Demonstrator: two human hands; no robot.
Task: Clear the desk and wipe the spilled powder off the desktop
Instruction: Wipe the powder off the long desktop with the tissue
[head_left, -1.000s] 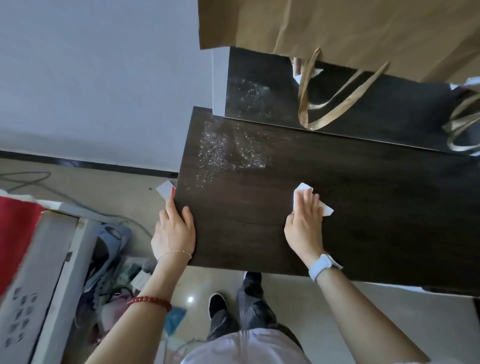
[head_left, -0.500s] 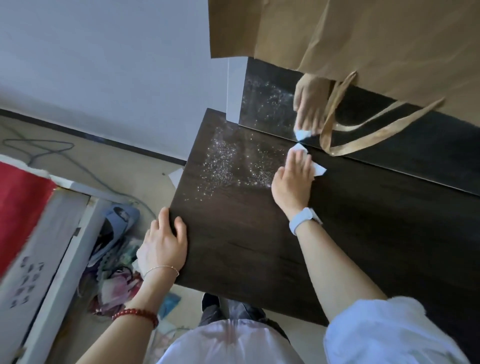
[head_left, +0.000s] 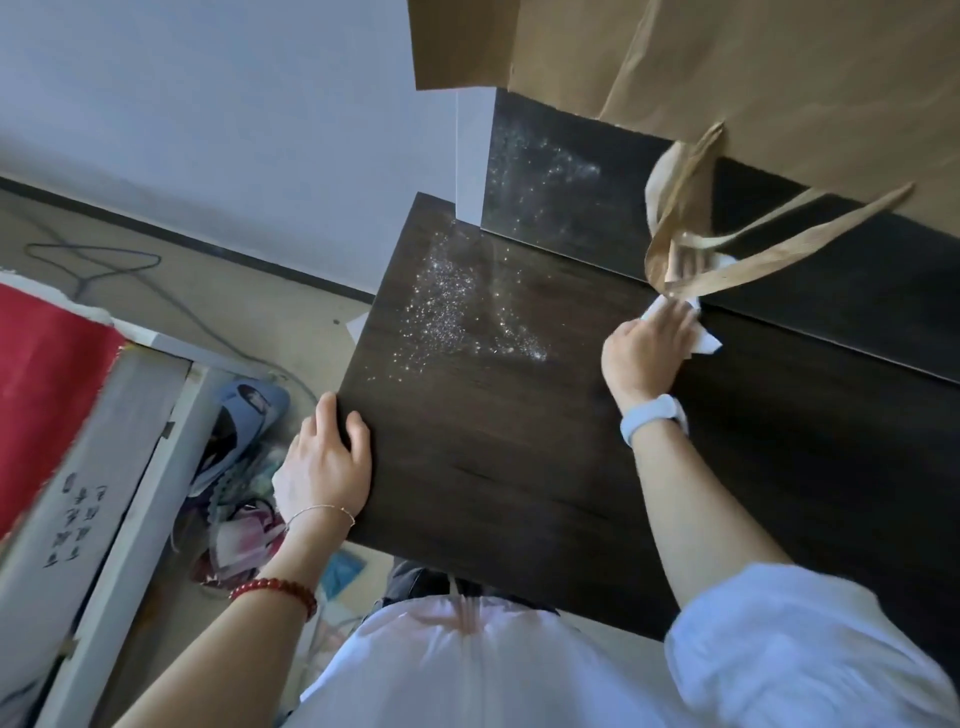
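R hand (head_left: 644, 353) presses tissue (head_left: 704, 340); powder (head_left: 452, 306) well left, prob. untouched.

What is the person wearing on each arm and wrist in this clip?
Left hand: a thin beaded chain bracelet at the wrist and a red round-bead bracelet further up the bare forearm. Right hand: a pale blue-white watch band; a white sleeve covers the upper arm.

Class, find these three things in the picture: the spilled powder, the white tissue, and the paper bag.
spilled powder (head_left: 457, 317): head view, the dense middle of the patch on the desktop.
white tissue (head_left: 707, 340): head view, the corner sticking out past the right hand.
paper bag (head_left: 779, 78): head view, its flat brown side.
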